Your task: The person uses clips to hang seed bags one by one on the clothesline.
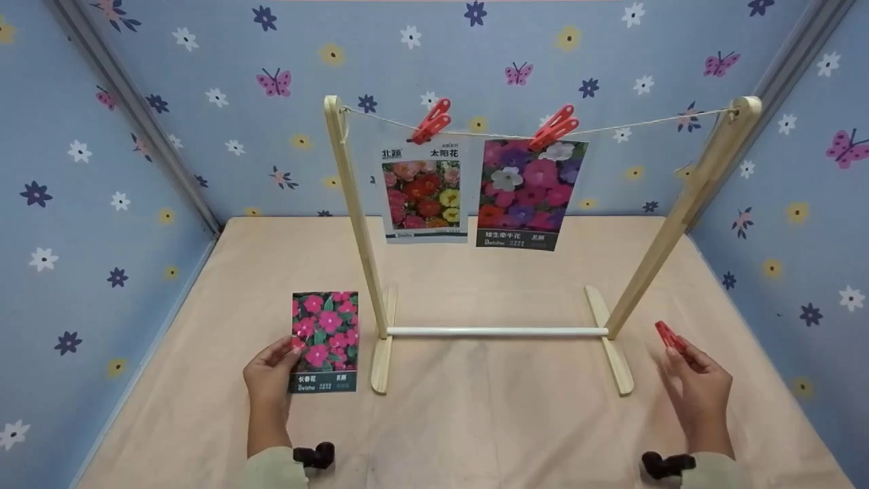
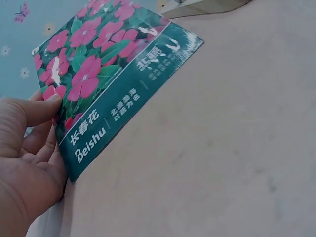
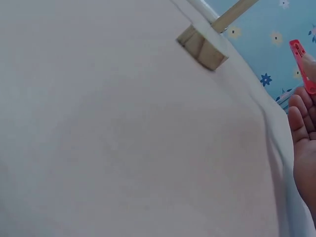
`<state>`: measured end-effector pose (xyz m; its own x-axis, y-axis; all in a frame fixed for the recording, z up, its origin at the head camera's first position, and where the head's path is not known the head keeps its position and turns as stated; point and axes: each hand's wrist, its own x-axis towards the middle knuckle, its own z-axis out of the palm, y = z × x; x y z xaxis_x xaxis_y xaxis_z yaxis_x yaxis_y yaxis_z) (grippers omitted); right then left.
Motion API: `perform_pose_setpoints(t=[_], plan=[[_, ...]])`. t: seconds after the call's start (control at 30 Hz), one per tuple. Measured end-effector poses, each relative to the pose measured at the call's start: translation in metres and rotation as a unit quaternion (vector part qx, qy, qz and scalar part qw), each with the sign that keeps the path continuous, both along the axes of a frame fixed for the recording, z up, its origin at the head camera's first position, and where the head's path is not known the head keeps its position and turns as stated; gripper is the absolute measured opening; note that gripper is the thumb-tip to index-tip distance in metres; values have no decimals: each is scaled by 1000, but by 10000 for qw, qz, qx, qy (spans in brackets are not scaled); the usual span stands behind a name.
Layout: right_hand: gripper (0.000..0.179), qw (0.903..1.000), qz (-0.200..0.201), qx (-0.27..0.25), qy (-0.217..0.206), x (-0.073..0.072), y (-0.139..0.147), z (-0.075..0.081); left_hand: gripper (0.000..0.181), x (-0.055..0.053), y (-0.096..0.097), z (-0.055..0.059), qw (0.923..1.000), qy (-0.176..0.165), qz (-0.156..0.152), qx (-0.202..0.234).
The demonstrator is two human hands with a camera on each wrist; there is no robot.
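My left hand (image 1: 270,373) pinches the left edge of a seed packet (image 1: 324,333) with pink flowers and a dark green band. The left wrist view shows the packet (image 2: 98,74) tilted, thumb on its front and fingers behind. On the right, my right hand (image 1: 703,384) holds a red clothespin (image 1: 669,335) between thumb and fingers; in the right wrist view this clothespin (image 3: 299,57) is partly cut off at the edge. Between the hands stands a wooden rack (image 1: 360,231) with a string (image 1: 631,127) tied across its posts.
From the string hang a white flower packet (image 1: 424,234) under one red clothespin (image 1: 432,121) and a purple-pink flower packet (image 1: 523,183) under another red clothespin (image 1: 555,127). The rack's white crossbar (image 1: 495,331) and wooden feet (image 1: 618,367) rest on the cloth-covered table (image 1: 502,421). Patterned walls (image 1: 224,61) enclose three sides.
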<state>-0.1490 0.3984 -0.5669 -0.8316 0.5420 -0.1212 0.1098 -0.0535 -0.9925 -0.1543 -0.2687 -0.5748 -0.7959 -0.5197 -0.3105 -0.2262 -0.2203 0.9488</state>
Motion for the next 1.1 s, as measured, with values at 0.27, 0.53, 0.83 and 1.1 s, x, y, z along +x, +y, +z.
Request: perform_pose_setpoints(t=[0.27, 0.53, 0.83, 1.1], plan=[[40, 9783, 407, -1723, 1075, 2, 4, 13, 30, 8, -7, 8, 9870, 721, 337, 1394], [32, 9703, 546, -1974, 1289, 0, 1, 29, 25, 11, -4, 21, 9603, 1240, 444, 2460], [28, 9500, 721, -2427, 1829, -1, -2, 30, 25, 7, 16, 24, 9597, 1880, -308, 2066], [32, 9570, 912, -2102, 1777, 3, -1, 36, 24, 2, 34, 27, 9621, 1859, -742, 1853]])
